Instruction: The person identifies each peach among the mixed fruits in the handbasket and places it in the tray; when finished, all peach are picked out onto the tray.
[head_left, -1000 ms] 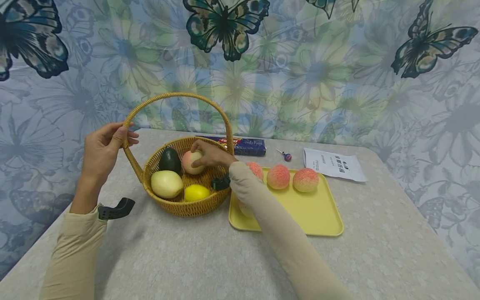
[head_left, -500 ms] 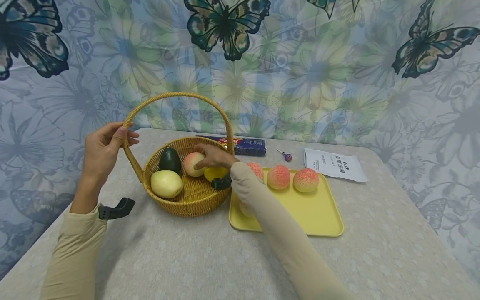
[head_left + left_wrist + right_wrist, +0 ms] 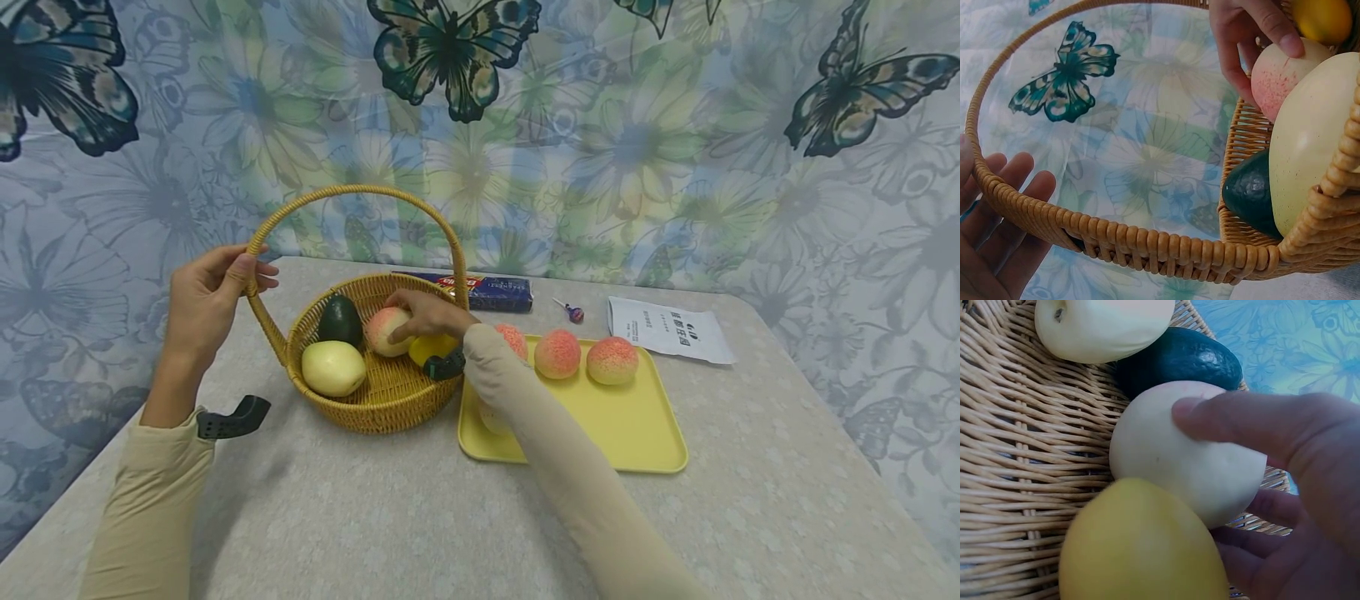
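Observation:
My left hand [image 3: 202, 300] holds the left side of the arched handle [image 3: 352, 190] of a wicker basket [image 3: 367, 418], thumb in front and fingers behind. Inside the basket, my right hand [image 3: 431, 315] grips a pink-and-cream peach [image 3: 382, 331]; the thumb presses its pale side and the fingers reach round the far side. A lemon [image 3: 1141, 544] sits against the peach, partly hidden under the right hand in the head view. Left of the peach are a dark green avocado [image 3: 340, 321] and a large pale yellow-green fruit [image 3: 333, 368].
To the right, a yellow tray [image 3: 592, 425] bears several peaches [image 3: 557, 353], some partly covered by the right sleeve. Behind stand a dark blue package [image 3: 498, 293], a lollipop [image 3: 574, 314] and a white packet [image 3: 671, 329]. A butterfly-print cloth hangs at the table's back.
The lemon has shifted from the basket's front to the right, beneath my right hand. The gripped peach has moved slightly right and nearer. My left hand stays on the handle.

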`<state>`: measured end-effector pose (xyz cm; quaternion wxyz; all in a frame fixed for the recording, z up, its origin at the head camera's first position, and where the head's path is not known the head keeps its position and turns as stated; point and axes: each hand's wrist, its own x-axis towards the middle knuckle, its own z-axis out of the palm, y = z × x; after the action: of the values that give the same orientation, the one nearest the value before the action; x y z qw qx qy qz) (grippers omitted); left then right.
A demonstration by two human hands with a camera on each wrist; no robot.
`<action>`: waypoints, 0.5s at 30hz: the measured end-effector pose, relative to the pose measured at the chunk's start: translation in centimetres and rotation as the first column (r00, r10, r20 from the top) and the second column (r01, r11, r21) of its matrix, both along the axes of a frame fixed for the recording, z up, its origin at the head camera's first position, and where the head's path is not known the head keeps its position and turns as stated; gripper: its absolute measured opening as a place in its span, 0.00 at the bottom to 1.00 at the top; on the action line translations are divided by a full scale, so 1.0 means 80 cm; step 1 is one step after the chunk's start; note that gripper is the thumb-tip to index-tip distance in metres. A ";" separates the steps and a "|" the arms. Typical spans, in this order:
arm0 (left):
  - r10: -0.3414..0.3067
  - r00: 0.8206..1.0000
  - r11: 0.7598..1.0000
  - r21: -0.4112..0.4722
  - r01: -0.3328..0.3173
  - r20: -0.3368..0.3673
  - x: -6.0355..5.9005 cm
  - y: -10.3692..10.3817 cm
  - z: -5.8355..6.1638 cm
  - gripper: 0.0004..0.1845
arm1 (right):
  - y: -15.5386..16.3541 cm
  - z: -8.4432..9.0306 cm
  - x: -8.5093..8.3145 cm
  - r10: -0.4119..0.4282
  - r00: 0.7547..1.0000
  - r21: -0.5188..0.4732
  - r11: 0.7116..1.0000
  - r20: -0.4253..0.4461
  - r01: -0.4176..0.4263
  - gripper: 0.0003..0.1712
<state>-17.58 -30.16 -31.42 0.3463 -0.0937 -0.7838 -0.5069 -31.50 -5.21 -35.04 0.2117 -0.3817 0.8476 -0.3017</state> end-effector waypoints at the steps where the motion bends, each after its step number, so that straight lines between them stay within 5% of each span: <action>1: -0.002 1.000 1.000 0.001 0.002 0.000 0.000 0.000 0.000 0.16 | 0.000 0.001 0.001 0.003 1.000 -0.002 1.000 0.001 -0.003 0.31; 15: -0.001 1.000 1.000 -0.004 0.001 -0.003 -0.001 -0.001 0.000 0.18 | -0.003 0.015 0.011 0.026 1.000 -0.033 0.999 -0.002 -0.026 0.38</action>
<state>-17.63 -30.22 -31.41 0.3472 -0.0957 -0.7843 -0.5051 -30.60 -5.42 -33.85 0.2085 -0.3964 0.8377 -0.3126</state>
